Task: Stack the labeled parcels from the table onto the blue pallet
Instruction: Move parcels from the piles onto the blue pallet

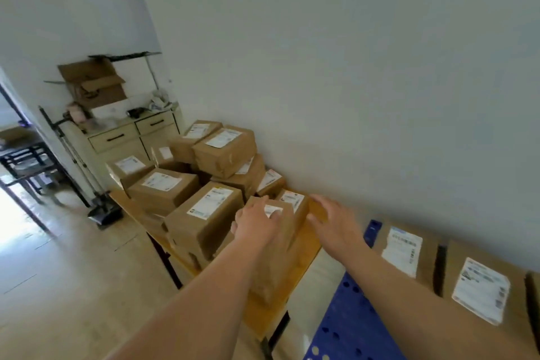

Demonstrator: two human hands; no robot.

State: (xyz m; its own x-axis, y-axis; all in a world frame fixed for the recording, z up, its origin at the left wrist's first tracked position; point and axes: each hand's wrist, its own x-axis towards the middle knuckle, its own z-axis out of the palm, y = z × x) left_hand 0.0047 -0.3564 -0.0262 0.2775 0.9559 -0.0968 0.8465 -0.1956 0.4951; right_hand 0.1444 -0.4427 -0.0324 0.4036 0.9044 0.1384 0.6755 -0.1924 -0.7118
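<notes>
Resting flat on the near parcel, left hand has fingers spread over its top by the white label; no curl seen. Parcel stands on the wooden table near its right end, long axis running from the person toward the wall, label end far. Right hand hovers wide open just beside the parcel's right side, fingers straight, holding nothing. More labeled parcels heaped to the left. Blue pallet right of table, two labeled boxes on it against the wall
</notes>
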